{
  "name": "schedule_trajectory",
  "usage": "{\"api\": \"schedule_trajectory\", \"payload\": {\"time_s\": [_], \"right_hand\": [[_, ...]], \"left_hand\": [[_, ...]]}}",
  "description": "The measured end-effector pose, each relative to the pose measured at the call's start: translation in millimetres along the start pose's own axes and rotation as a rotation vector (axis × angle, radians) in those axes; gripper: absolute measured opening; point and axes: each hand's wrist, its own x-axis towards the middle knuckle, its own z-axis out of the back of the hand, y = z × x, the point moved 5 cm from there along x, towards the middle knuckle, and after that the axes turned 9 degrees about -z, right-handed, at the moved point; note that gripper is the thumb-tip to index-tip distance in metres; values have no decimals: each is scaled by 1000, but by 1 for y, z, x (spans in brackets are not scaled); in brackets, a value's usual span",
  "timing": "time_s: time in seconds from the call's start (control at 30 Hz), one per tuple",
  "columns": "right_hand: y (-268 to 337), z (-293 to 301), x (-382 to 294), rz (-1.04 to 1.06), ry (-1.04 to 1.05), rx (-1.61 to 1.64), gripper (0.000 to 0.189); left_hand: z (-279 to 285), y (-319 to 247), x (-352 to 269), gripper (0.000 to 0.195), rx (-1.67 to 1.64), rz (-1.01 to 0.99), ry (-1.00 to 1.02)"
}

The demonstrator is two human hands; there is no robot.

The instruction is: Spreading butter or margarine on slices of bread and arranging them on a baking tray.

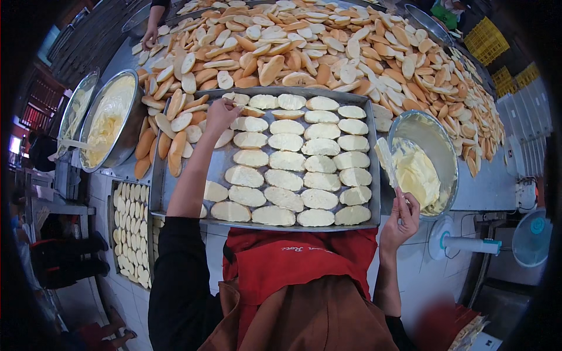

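Before me a metal baking tray (374, 175) holds rows of oval halved bread slices (286, 161) coated with pale cream. My left hand (223, 115) reaches over the tray's far left part. Its fingertips pinch the left end of a bread slice (253, 111) in the far row; the grip is partly hidden by the fingers. At the tray's right side, my right hand (403, 214) grasps a spatula (386, 160) with cream on its blade. The blade points up beside the left rim of a metal bowl (454, 175) containing pale cream (417, 175).
A large heap of halved bread (307, 48) spreads behind the tray. Another bowl of cream (112, 114) stands at left. Another person's hand (150, 38) is at the far left of the heap. Lower left, a filled tray (131, 232) sits below table height. A fan (470, 244) stands at right.
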Motion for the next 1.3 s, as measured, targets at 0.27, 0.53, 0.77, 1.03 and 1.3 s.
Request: {"api": "schedule_trajectory", "payload": {"time_s": [0.27, 0.53, 0.77, 1.03, 1.3], "right_hand": [[2, -3, -1, 29, 8, 14, 31], [0, 0, -1, -8, 16, -7, 30], [4, -4, 0, -22, 51, 11, 28], [-10, 13, 7, -49, -32, 13, 28], [-27, 65, 49, -64, -95, -122, 26]], "left_hand": [[-13, 2, 2, 35, -36, -73, 39], [-8, -5, -5, 27, 135, -97, 79], [9, 16, -9, 26, 92, -178, 17], [78, -37, -72, 29, 418, -539, 45], [78, -13, -81, 29, 583, -426, -135]]}}
